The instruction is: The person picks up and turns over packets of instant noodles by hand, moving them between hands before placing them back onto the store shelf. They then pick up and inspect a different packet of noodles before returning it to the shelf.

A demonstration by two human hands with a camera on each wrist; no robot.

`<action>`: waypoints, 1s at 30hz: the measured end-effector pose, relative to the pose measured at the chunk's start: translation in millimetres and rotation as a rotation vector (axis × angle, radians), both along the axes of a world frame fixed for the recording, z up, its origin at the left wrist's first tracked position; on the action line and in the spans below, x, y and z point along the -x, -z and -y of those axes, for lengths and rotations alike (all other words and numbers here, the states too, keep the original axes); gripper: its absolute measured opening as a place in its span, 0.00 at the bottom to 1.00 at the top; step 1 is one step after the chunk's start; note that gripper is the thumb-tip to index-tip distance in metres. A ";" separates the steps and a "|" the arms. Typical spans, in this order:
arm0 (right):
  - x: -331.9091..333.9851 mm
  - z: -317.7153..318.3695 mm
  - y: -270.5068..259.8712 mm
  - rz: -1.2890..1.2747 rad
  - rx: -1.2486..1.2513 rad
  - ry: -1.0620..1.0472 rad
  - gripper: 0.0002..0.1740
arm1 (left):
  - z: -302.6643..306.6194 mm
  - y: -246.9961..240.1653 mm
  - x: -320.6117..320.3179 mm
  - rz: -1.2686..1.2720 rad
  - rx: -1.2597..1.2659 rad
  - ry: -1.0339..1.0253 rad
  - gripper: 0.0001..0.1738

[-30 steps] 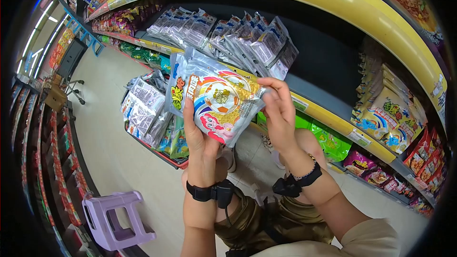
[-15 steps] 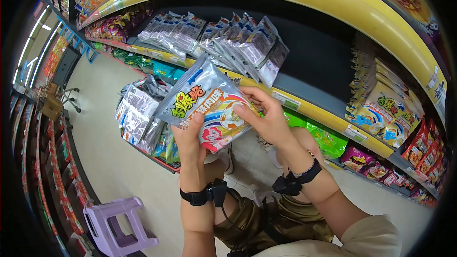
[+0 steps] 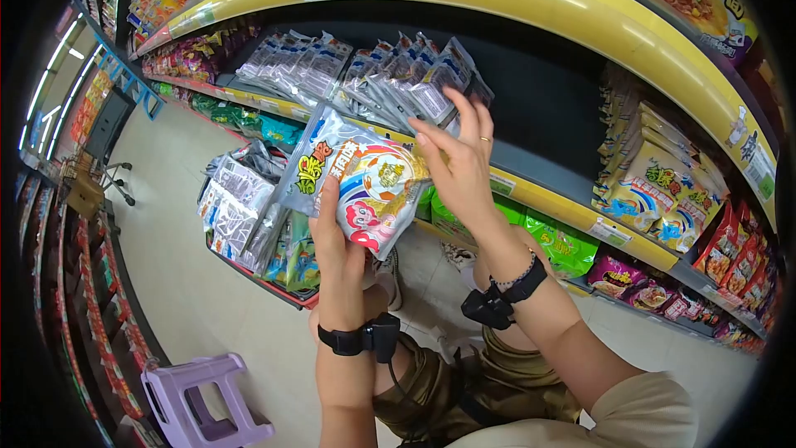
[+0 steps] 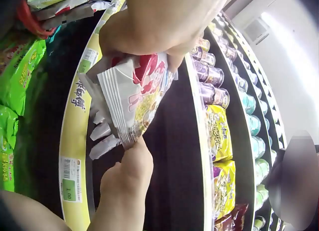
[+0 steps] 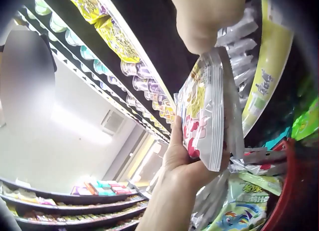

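My left hand [image 3: 336,241] holds a silver snack bag [image 3: 352,178] by its near edge, thumb on the printed front and fingers beneath. The front shows a football, a pink pony and crispy noodles. At the bag's right edge my right hand [image 3: 464,170] is raised, fingers mostly straight and spread, overlapping bags on the shelf in the head view. The left wrist view shows the ridged end seal of the bag [image 4: 142,91], with the right hand [image 4: 127,171] close at its corner. Seen from the right wrist, the bag [image 5: 202,109] is plump and tilted.
Similar silver bags [image 3: 385,79] stand in rows on the dark shelf behind a yellow edge [image 3: 506,187]. Below left, a red-rimmed basket [image 3: 274,280] holds more bags. Yellowish bags [image 3: 659,182] fill the shelf's right end. A purple stool [image 3: 199,382] stands on the floor.
The bag has tilted back and forth in the left hand, its front now turned up again. My right hand held the bag's right side before; its fingers are now lifted and spread.
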State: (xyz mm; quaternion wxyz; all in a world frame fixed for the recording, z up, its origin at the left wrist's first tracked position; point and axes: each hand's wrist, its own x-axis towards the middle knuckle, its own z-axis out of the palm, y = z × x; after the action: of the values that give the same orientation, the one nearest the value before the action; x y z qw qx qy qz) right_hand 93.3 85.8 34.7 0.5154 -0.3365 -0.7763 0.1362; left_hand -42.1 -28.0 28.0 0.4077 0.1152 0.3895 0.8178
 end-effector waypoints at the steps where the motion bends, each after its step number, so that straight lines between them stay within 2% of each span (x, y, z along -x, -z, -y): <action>1: 1.8 1.0 -0.5 0.015 -0.010 -0.018 0.14 | -0.6 -2.4 -0.3 0.011 -0.010 -0.010 0.27; 2: 3.5 2.6 0.2 0.013 -0.013 -0.019 0.14 | -0.2 -2.0 0.8 0.009 -0.013 -0.010 0.27; 4: 6.5 6.2 5.2 0.164 -0.057 0.045 0.17 | 0.8 0.6 2.8 0.020 0.010 -0.045 0.27; 6: 6.8 7.9 7.3 0.163 -0.042 0.049 0.20 | 2.4 -0.1 2.4 0.002 0.012 -0.050 0.27; 8: 4.0 10.1 4.7 -0.017 -0.013 0.084 0.21 | 4.1 -0.6 1.0 -0.016 0.015 -0.052 0.27; 9: 0.6 11.8 -0.1 -0.017 -0.014 0.083 0.21 | 3.6 -0.7 0.6 -0.007 -0.010 -0.027 0.27; 11: -11.2 15.8 -10.6 -0.441 0.003 0.074 0.23 | 4.1 2.4 1.7 0.034 -0.048 0.085 0.30; 12: -15.7 14.0 -9.4 -0.490 -0.039 0.112 0.25 | 4.3 1.6 -0.7 0.034 -0.054 0.079 0.30; 14: -18.4 15.7 -8.7 -0.908 0.028 -0.091 0.23 | 4.4 0.9 -10.0 0.278 -0.309 0.380 0.33; 16: -27.9 18.8 -9.9 -0.886 -0.021 -0.038 0.20 | 2.0 7.1 -20.1 0.348 -0.438 0.465 0.40; 18: -31.5 26.1 -13.8 -0.862 -0.067 0.017 0.18 | -6.0 -4.0 -41.4 0.259 -0.483 0.443 0.46; 20: -30.7 35.2 -18.9 -1.039 0.123 -0.181 0.16 | -6.3 -4.0 -49.1 0.194 -0.471 0.447 0.46; 22: -23.8 44.9 -11.3 -1.003 0.167 -0.219 0.15 | -2.6 3.2 -49.0 0.129 -0.456 0.446 0.46; 24: -15.0 59.0 -2.1 -1.074 0.499 -0.434 0.15 | 1.5 16.5 -38.0 0.188 -0.441 0.390 0.45; 25: -12.1 64.5 -3.4 -1.035 0.480 -0.432 0.14 | 1.9 18.3 -31.9 0.265 -0.437 0.359 0.44; 28: -14.9 71.1 -0.5 -0.922 0.505 -0.551 0.15 | 1.3 10.7 -26.8 0.242 -0.381 0.253 0.42; 30: -15.3 67.7 1.8 -0.895 0.426 -0.604 0.11 | 1.5 9.2 -23.5 0.217 -0.390 0.250 0.42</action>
State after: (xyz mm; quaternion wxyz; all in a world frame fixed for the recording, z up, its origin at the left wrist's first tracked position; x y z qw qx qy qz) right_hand 108.7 18.1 32.9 0.6526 -0.1062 -0.4998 0.5595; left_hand -18.6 -29.5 18.8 0.5150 0.1506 0.1612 0.8283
